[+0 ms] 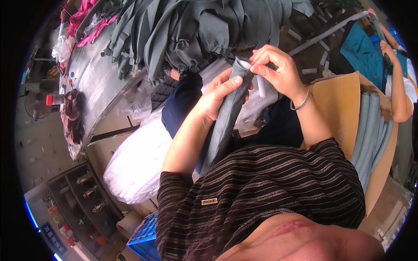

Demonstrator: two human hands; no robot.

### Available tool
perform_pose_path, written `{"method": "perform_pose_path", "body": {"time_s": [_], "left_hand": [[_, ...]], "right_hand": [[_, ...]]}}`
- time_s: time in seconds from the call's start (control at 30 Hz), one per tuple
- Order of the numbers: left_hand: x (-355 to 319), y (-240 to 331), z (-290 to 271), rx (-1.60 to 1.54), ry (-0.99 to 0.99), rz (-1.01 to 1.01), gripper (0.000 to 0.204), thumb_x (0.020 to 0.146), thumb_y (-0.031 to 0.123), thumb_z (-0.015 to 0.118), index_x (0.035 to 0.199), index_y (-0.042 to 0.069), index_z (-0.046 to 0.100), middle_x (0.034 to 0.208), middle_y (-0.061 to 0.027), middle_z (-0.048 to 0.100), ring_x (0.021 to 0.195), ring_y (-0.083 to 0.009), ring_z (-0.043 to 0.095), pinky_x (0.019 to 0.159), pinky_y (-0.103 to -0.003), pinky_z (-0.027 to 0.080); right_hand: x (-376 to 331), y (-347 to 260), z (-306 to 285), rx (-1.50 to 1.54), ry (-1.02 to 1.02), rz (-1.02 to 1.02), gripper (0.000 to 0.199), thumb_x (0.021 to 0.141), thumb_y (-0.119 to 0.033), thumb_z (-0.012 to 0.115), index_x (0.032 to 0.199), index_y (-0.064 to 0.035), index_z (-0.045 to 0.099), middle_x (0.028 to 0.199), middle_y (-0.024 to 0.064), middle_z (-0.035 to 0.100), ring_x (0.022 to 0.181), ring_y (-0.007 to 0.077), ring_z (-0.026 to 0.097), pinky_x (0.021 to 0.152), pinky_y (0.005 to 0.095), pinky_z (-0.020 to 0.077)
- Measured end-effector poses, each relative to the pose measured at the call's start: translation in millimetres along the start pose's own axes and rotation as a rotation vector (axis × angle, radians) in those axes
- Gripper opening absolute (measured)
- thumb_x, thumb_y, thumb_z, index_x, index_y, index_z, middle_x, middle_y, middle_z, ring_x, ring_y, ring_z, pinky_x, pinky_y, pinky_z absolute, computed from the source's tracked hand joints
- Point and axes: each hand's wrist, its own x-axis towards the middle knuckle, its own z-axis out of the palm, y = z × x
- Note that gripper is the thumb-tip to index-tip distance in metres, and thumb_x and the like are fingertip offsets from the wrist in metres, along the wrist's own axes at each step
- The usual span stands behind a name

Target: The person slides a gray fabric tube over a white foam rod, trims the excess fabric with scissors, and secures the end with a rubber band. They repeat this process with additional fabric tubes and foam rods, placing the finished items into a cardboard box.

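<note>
Two hands meet at the centre of the scene over one long grey fabric tube (224, 126), which hangs from them down to the person's striped brown shirt (261, 187). The left hand (217, 95) has its grip closed around the tube, thumb pressed on the front; the right hand (278, 69) pinches the tube's rolled top end with a narrow grip and wears one silver bangle (300, 103). One short white stick (261, 87) shows just below the right fingers. Far behind them, one heap of grey garments (196, 30) lies on the metal bench (93, 87), with some pink cloth (87, 21) at its far left end. One white bag (135, 165) lies below the bench. To the right, about four grey tubes (370, 130) lie side by side on a tan board (339, 104). One blue crate (143, 239) sits near left. Another person's arm (398, 87) shows far right.
</note>
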Motion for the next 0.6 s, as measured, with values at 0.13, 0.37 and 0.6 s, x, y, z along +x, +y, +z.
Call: {"method": "perform_pose_path", "body": {"time_s": [0.13,0.37,0.6], "left_hand": [[1.0,3.5,11.2,0.034,-0.014,0.060,0.049,0.082,0.033,0.067,0.115,0.002,0.050,0.091,-0.0105,0.060,0.072,-0.0165,0.059,0.066,-0.026,0.048],[4.0,7.9,5.7,0.141,0.072,0.136,0.043,0.085,0.022,0.067,0.118,0.002,0.048,0.095,-0.0084,0.062,0.082,-0.0125,0.058,0.075,-0.025,0.048],[-3.3,-1.3,2.9,0.228,0.167,0.082,0.046,0.089,0.022,0.061,0.126,0.001,0.043,0.098,-0.0079,0.060,0.081,-0.0135,0.058,0.071,-0.027,0.050]], "right_hand": [[1.6,-16.4,23.7,0.402,0.332,0.122,0.013,0.088,-0.011,0.063,0.083,-0.0002,0.059,0.087,0.0054,0.064,0.083,0.0113,0.060,0.077,0.0253,0.0485],[-0.5,7.7,32.4,0.834,0.281,0.333,0.013,0.093,-0.015,0.056,0.091,-0.0017,0.059,0.091,0.0057,0.064,0.086,0.0108,0.060,0.078,0.0244,0.0497],[1.2,-8.5,13.9,-0.101,0.076,0.022,0.012,0.076,-0.002,0.068,0.084,-0.0031,0.060,0.081,0.0061,0.058,0.077,0.0193,0.058,0.070,0.0292,0.0461]]}}
